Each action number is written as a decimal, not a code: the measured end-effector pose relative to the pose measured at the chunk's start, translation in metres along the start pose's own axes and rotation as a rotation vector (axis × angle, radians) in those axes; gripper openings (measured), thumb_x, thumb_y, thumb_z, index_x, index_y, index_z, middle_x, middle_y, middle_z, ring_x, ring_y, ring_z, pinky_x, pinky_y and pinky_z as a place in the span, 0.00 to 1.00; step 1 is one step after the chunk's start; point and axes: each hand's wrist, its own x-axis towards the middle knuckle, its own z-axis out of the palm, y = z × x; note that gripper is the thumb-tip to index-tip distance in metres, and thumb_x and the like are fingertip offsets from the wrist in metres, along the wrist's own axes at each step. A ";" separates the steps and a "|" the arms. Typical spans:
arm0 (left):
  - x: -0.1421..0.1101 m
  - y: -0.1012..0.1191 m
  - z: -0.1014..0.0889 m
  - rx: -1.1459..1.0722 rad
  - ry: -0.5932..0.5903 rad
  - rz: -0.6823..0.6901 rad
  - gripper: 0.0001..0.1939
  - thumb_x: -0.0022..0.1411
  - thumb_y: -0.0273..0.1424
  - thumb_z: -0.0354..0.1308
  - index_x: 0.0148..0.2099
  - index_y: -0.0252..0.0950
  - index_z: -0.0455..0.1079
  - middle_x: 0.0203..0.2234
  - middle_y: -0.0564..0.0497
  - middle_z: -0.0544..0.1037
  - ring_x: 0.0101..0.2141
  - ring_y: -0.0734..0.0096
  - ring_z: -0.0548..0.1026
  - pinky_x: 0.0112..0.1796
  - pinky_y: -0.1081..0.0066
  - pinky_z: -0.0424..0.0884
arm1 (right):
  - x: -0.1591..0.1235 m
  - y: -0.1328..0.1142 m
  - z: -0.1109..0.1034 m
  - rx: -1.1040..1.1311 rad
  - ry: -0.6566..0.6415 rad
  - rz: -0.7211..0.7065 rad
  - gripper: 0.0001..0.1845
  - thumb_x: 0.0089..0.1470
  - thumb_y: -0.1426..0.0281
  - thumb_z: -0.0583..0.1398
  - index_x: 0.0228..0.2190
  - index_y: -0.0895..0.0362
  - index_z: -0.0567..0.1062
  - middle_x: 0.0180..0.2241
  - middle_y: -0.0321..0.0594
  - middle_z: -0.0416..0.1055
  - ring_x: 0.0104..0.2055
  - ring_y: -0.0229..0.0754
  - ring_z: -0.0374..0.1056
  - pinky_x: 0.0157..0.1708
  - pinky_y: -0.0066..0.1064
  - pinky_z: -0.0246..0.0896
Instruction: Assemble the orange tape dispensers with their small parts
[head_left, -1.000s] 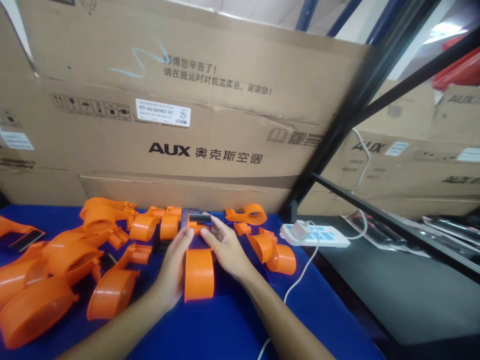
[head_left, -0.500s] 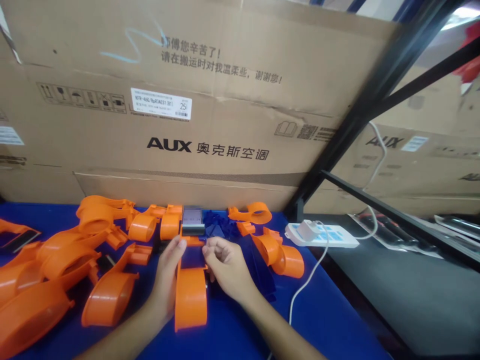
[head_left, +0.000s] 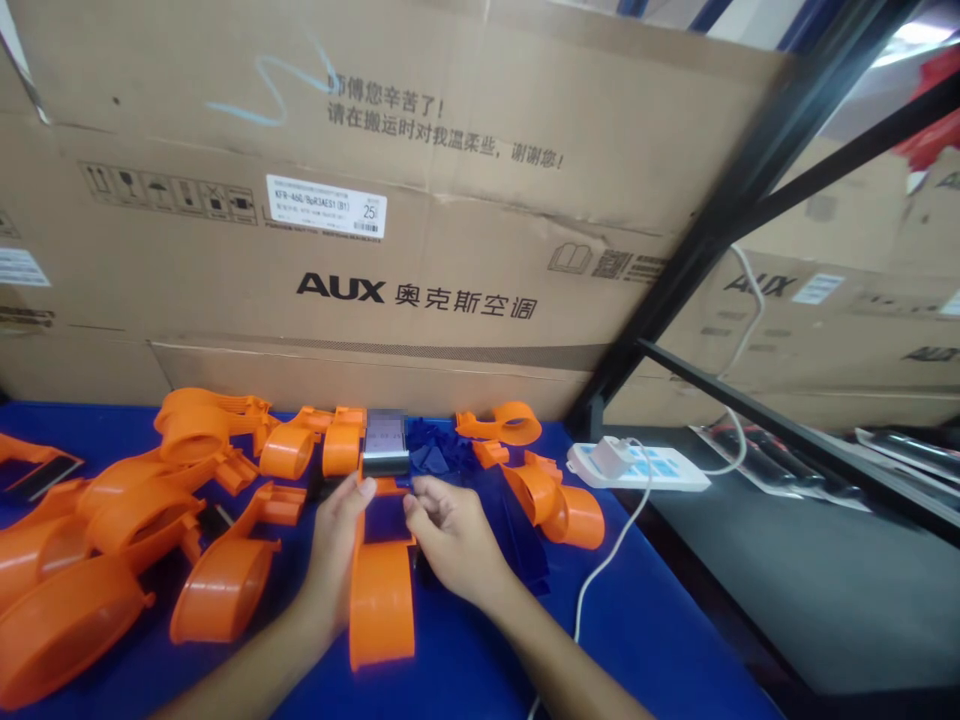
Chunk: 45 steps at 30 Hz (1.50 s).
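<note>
An orange plastic tape-dispenser body (head_left: 381,595) lies on the blue table cover (head_left: 637,620) between my two hands. My left hand (head_left: 335,555) rests along its left side, fingers wrapped against it. My right hand (head_left: 448,535) is curled on its right side, fingertips pinched near the dark slot at the far end of the body. A grey metal part (head_left: 385,445) stands just beyond the body's far end.
Several more orange dispenser bodies (head_left: 112,540) lie heaped at the left, and others (head_left: 555,505) at the right. A pile of small blue pieces (head_left: 439,455) sits behind. A white power strip (head_left: 637,468) with a cable lies at the right. Large cardboard boxes (head_left: 420,220) wall the back.
My hands drew back from the far end of the orange body, and the dark piece they pressed there a second ago is no longer under my fingers. The view shifted slightly.
</note>
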 end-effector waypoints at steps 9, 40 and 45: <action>0.009 -0.002 -0.012 0.055 0.048 -0.014 0.18 0.50 0.42 0.71 0.38 0.36 0.76 0.34 0.52 0.81 0.35 0.64 0.77 0.38 0.70 0.72 | 0.003 0.003 0.005 0.173 -0.065 0.094 0.20 0.61 0.52 0.60 0.28 0.55 0.70 0.20 0.30 0.62 0.20 0.34 0.55 0.21 0.26 0.49; -0.002 0.011 -0.001 0.076 -0.058 -0.036 0.22 0.50 0.40 0.74 0.44 0.34 0.79 0.30 0.52 0.78 0.34 0.66 0.75 0.37 0.71 0.70 | -0.001 -0.002 0.009 -0.148 0.072 -0.041 0.16 0.60 0.69 0.53 0.21 0.55 0.61 0.21 0.29 0.58 0.24 0.34 0.53 0.25 0.27 0.46; -0.002 0.015 0.000 0.050 -0.055 -0.085 0.23 0.47 0.40 0.75 0.44 0.33 0.79 0.26 0.53 0.79 0.29 0.65 0.76 0.32 0.70 0.71 | -0.002 -0.003 0.010 -0.123 0.090 -0.048 0.16 0.61 0.69 0.53 0.21 0.54 0.61 0.21 0.30 0.59 0.24 0.35 0.55 0.26 0.27 0.47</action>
